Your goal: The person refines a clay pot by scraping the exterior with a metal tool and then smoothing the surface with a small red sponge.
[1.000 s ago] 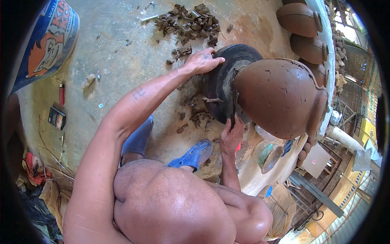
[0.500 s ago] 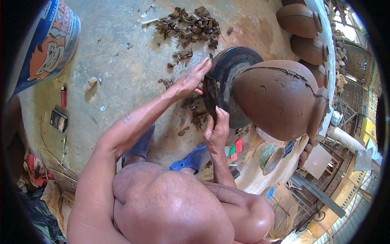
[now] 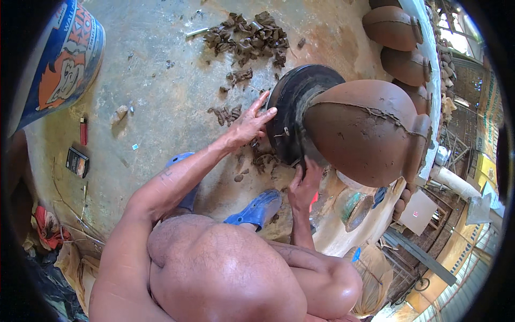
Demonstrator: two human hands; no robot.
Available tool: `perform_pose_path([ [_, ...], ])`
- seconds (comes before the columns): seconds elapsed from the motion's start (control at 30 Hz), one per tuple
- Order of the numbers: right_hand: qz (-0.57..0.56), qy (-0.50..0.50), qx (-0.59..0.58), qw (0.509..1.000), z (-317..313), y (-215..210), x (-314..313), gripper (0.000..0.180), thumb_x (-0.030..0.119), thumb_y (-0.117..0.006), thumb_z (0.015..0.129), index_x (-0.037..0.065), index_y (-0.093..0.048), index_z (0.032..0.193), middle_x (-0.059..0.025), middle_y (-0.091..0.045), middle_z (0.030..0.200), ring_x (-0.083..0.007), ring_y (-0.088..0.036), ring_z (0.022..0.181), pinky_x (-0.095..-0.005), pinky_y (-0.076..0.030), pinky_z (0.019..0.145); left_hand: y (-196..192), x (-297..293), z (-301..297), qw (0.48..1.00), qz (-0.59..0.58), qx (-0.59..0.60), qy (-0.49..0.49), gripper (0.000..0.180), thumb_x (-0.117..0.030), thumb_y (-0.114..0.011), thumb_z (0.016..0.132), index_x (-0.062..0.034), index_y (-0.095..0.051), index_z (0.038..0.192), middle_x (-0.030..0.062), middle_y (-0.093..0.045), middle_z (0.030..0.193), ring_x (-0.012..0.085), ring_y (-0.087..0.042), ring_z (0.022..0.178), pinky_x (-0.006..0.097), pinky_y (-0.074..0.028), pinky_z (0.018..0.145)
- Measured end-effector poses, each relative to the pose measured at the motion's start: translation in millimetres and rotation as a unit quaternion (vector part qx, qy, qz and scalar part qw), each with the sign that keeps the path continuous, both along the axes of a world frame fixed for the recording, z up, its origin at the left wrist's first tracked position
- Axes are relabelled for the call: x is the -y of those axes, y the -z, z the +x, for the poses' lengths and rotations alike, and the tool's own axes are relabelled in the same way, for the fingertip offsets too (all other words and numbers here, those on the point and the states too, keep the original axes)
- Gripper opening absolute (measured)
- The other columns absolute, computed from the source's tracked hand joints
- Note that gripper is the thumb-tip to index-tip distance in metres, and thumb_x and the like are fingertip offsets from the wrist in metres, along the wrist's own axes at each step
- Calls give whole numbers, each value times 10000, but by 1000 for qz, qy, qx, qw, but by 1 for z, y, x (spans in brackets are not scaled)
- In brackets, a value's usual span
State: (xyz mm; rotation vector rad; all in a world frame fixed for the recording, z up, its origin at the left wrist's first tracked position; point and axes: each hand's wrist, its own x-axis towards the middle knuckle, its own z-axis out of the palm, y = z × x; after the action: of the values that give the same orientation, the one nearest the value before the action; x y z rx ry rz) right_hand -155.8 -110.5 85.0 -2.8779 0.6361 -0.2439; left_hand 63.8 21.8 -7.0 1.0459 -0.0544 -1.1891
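A large brown clay pot (image 3: 365,134) with a raised seam around its body stands on a round black turning wheel (image 3: 281,102). My left hand (image 3: 252,123) lies against the near left rim of the wheel, fingers stretched and spread. At the lower rim, close to the foot of the pot, my right hand (image 3: 306,180) is closed, its thumb and fingers pinched together. Whatever they hold is dark and smeared, and I cannot make it out.
A heap of clay scraps (image 3: 247,40) lies on the floor beyond the wheel. More pots (image 3: 391,27) line the right. At the left are a paint bucket (image 3: 70,64), a red lighter (image 3: 83,131) and a small black box (image 3: 77,162). A round bowl (image 3: 358,210) sits at lower right.
My right hand has moved right and down along the wheel toward the pot's foot. My left hand has slid slightly down the rim. The dark flap between the hands no longer shows there.
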Motion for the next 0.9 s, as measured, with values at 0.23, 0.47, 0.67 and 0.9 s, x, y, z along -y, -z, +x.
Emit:
perform_pose_path([
  [0.23,-11,99,37,994,-53,37,-33,353,89,-621,1028,-30,-568,1356,-252,-618,1264,-470,-583,1174,-568,-470,1029,24,23,-16,988,72,131,-33,780,-523,-586,1096,-114,-307,1698,165,-690,1365,236,-678,1085,420,-571,907],
  [0.47,93,73,62,991,-61,27,-61,339,58,-644,1005,-46,-551,1314,-282,-607,1246,-461,-582,1166,-538,-466,1038,9,-1,-46,989,17,-142,46,786,-678,-449,1089,-148,-331,1658,176,-571,1510,323,-695,1126,465,-587,964],
  [0.67,90,27,32,995,-61,26,-49,356,-16,-656,977,-5,-559,1319,-240,-629,1231,-431,-607,1138,-519,-489,992,9,-6,-57,975,-2,-201,97,881,-812,-405,1029,-229,-313,1683,200,-496,1615,347,-635,1310,501,-537,1040],
  [0.9,50,-3,95,994,-2,-1,-35,384,-10,-670,983,-14,-585,1357,-221,-639,1252,-426,-637,1135,-505,-534,988,-7,-4,-2,996,78,-31,7,861,-638,-626,1032,-111,-343,1651,158,-615,1428,288,-682,1110,445,-587,929],
])
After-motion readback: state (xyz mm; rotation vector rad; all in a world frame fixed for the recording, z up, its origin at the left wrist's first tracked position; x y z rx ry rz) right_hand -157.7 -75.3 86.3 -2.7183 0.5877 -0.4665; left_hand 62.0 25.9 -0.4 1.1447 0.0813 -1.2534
